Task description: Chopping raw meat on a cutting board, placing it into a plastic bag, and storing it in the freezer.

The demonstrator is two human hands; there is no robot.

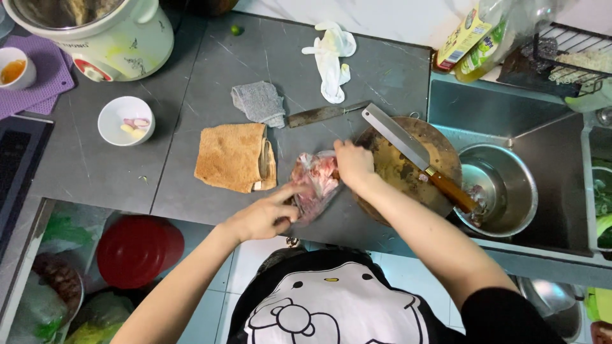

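Note:
A clear plastic bag of raw reddish meat (315,179) lies on the dark grey counter (191,114) near its front edge. My left hand (264,215) pinches the bag's lower left side with its fingers. My right hand (352,162) grips the bag's upper right end, beside a round wooden chopping board (398,172). A cleaver with a wooden handle (417,156) rests across that board, its handle pointing toward the sink.
A folded tan cloth (233,157), a grey rag (259,103), a second knife blade (325,113) and a white glove (331,57) lie behind. A small white bowl (126,120) and a rice cooker (108,38) stand at left. A steel bowl (500,188) sits in the sink at right.

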